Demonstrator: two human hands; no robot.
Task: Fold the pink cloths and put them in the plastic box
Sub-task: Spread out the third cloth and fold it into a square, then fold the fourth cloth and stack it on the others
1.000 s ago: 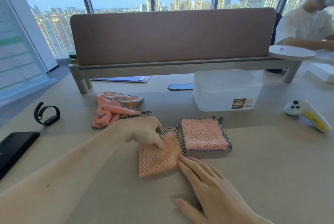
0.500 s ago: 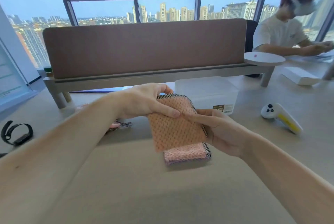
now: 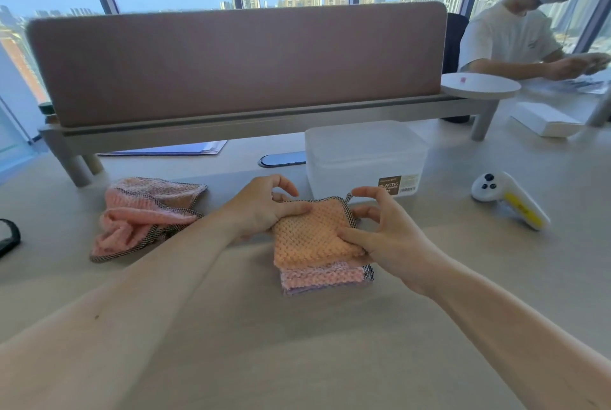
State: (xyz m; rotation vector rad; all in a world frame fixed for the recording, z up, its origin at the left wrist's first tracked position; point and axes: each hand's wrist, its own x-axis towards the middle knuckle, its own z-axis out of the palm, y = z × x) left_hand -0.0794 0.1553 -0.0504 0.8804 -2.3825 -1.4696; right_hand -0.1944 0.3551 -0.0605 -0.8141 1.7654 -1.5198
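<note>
A folded orange-pink cloth (image 3: 307, 237) lies on top of a second folded pink cloth (image 3: 322, 277) on the desk in front of me. My left hand (image 3: 264, 208) grips its left edge, thumb laid across the top. My right hand (image 3: 383, 231) holds the right edge under its thumb, while its other fingers curl above the far right corner. Just behind stands the translucent plastic box (image 3: 363, 151), its lid on. A crumpled heap of pink cloths (image 3: 142, 214) sits to the left.
A low shelf with a brown divider panel (image 3: 238, 65) runs across the back of the desk. A white and yellow controller (image 3: 509, 199) lies at the right, a black strap (image 3: 8, 237) at the left edge. Another person (image 3: 529, 32) sits at the far right.
Both hands lifted the folded cloth off the desk, carried it right and lowered it onto the other folded cloth. My view shifted slightly left.
</note>
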